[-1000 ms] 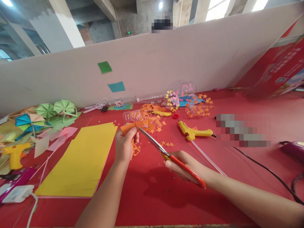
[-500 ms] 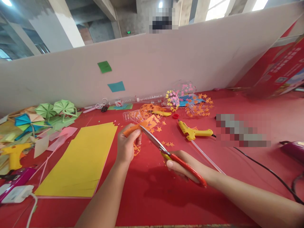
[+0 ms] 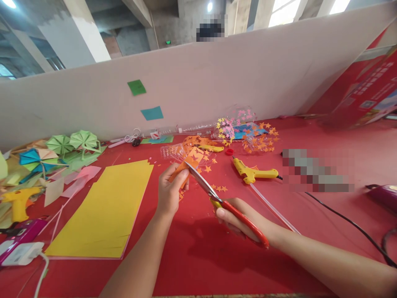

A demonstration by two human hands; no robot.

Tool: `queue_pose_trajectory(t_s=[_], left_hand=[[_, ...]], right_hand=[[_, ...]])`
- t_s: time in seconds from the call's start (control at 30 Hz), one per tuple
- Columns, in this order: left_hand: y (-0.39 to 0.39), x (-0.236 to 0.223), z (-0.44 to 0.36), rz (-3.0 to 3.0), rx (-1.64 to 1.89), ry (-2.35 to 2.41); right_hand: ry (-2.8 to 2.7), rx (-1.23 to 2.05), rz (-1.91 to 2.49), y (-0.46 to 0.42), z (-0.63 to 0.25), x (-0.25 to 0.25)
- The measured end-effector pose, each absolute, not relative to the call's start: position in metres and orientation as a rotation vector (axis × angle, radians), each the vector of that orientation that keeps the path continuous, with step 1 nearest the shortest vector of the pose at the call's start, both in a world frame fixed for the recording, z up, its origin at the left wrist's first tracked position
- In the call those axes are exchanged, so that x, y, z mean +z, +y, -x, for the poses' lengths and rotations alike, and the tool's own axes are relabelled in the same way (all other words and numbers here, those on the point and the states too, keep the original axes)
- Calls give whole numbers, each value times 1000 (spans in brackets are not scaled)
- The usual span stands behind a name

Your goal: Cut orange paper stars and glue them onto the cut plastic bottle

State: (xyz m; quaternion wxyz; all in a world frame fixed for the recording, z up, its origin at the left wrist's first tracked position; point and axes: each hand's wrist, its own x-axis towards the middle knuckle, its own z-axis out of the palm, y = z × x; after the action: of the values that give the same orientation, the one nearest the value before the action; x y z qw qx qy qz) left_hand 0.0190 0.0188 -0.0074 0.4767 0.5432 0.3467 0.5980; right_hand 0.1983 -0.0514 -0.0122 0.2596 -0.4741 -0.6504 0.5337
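Left hand: grip is pinching orange paper
Right hand: grip is clasping scissors, blades reaching the paper
Surface: yellow sheets are lying flat

Red table, yellow paper stack left of the yellow glue gun, orange stars just left of it, red ring behind it

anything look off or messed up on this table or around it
Nothing looks clearly spilled or broken. The green square and blue square on the pale panel sit crooked, their edges tilted. Loose orange stars lie scattered on the red table, probably ordinary cutting clutter.
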Motion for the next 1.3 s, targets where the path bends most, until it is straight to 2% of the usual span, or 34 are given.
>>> queue_pose_trajectory(t_s=[0.43,1.3], left_hand=[[18,-8,-22,-1330,1452,847],[21,-3,-17,-1261,1512,759]], right_hand=[[-1603,1549,1324,-54,-193,-18],[-1649,1425,1299,-51,-196,-21]])
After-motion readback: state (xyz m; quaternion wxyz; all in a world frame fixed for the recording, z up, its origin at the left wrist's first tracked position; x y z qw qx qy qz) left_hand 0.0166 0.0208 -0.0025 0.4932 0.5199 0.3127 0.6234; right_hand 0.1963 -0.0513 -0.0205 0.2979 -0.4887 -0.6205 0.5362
